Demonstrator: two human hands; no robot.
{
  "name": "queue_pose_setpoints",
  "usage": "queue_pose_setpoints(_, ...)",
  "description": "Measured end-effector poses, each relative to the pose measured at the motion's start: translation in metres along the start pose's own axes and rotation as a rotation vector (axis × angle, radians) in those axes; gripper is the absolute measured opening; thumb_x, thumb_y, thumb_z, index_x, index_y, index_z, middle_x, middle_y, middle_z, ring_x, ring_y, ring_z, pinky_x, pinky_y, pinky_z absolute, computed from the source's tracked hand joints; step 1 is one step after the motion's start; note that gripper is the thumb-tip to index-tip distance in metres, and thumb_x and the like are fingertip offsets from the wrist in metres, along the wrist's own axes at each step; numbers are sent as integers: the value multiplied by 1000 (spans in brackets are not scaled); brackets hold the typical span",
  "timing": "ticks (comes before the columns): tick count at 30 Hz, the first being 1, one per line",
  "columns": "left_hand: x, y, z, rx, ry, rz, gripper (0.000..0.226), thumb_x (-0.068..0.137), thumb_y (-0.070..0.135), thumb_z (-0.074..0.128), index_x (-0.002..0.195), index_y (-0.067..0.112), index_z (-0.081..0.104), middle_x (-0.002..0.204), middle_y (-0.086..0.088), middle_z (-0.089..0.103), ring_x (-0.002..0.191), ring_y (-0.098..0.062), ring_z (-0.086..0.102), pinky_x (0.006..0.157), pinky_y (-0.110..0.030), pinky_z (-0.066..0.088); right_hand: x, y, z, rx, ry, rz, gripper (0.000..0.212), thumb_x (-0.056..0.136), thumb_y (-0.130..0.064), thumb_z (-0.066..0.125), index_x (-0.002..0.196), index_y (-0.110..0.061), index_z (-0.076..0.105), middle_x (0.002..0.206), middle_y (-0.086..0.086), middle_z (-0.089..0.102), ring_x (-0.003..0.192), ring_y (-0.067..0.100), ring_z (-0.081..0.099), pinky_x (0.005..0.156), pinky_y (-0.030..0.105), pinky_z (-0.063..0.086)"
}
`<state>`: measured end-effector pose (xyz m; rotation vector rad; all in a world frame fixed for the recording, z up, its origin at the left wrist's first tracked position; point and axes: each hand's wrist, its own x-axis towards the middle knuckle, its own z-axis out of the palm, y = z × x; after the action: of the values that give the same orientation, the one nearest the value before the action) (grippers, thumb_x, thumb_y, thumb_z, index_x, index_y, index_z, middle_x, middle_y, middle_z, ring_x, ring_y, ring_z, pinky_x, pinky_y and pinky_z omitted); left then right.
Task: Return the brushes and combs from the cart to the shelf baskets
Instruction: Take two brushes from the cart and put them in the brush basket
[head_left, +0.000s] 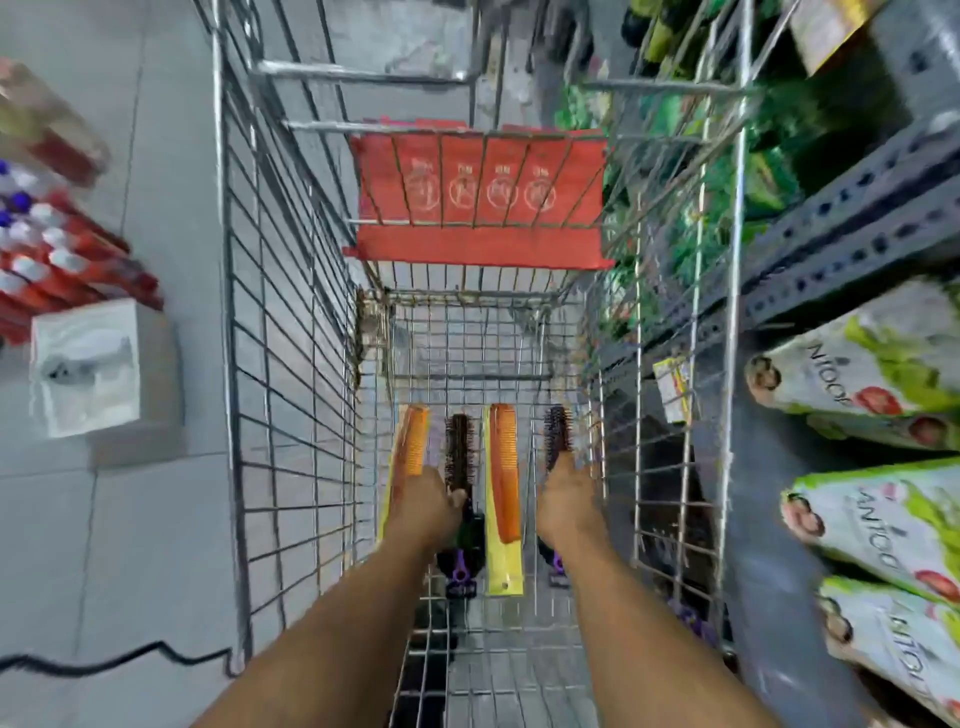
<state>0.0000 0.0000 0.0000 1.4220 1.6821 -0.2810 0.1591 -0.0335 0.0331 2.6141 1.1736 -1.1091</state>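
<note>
Clearly the pick-up step is in hand: both arms reach down into the wire cart (291, 364), whose floor carries four items laid side by side, below the red fold-down seat flap (480, 208) that serves as landmark. Farthest from the shelving, below the flap's left corner, lies an orange comb on a yellow card (410, 441); next to it a dark round brush (459, 449); then a second orange comb on its yellow card (504, 467); and nearest the shelf side, a second round brush (557, 434). The left hand (423, 506) covers the lower part of the first comb and touches the first brush, fingers curled, but blur hides whether it has closed on either. The right hand (569, 499) sits over the handle of the second brush, and its grip likewise cannot be told. No shelf baskets are in view; packaged goods fill the shelving (852, 218) on the cart's right. Next, I judge, each hand must close firmly, lift clear of the wire sides, and find the right basket.
</note>
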Motion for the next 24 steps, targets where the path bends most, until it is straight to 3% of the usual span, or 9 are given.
queue_pose_setpoints(3,12,-4,14,108,78,-48,47,85,46,57,107,5,54,106,-16,59,85,-28,55,69,-33,41,17,5,20,-95,39,49,61,89,3,43,145,-2,19,118,27,57,98,38,62,81,45,54)
queue_pose_setpoints(7,16,-6,28,69,109,-78,50,82,52,56,112,12,57,118,-12,50,97,-32,57,73,-36,45,26,9,33,-163,37,120,72,90,-1,46,148,-4,3,116,23,58,92,34,63,75,44,56)
queue_pose_setpoints(10,15,0,31,49,152,-94,46,83,45,55,115,11,59,122,-11,52,95,-29,60,70,-33,43,30,7,34,-174,64,148,68,93,-3,44,148,-4,5,125,25,54,97,35,62,74,44,56)
queue_pose_setpoints(14,10,2,29,-143,160,-99,33,84,32,59,104,6,61,96,-10,65,81,-26,62,69,-35,52,29,0,25,-34,94,232,50,97,-17,37,144,-6,23,128,25,49,102,38,58,82,47,53)
queue_pose_setpoints(17,10,-1,28,-220,169,-94,28,84,27,60,104,9,59,94,-7,67,82,-26,61,67,-31,46,29,-5,23,-96,46,284,41,92,-11,47,132,-4,38,123,23,49,92,34,61,73,45,57)
queue_pose_setpoints(19,10,-2,27,-245,186,-87,23,83,27,61,101,12,58,87,-2,63,76,-22,57,63,-29,41,27,-8,22,-94,57,309,30,94,-12,42,123,-5,46,120,20,50,88,32,62,69,43,58)
queue_pose_setpoints(24,6,-6,29,-345,199,-97,18,80,27,66,89,17,54,81,4,60,70,-14,54,56,-27,36,24,-7,24,-21,93,315,29,94,-12,42,122,-6,40,108,18,67,90,35,64,66,39,52)
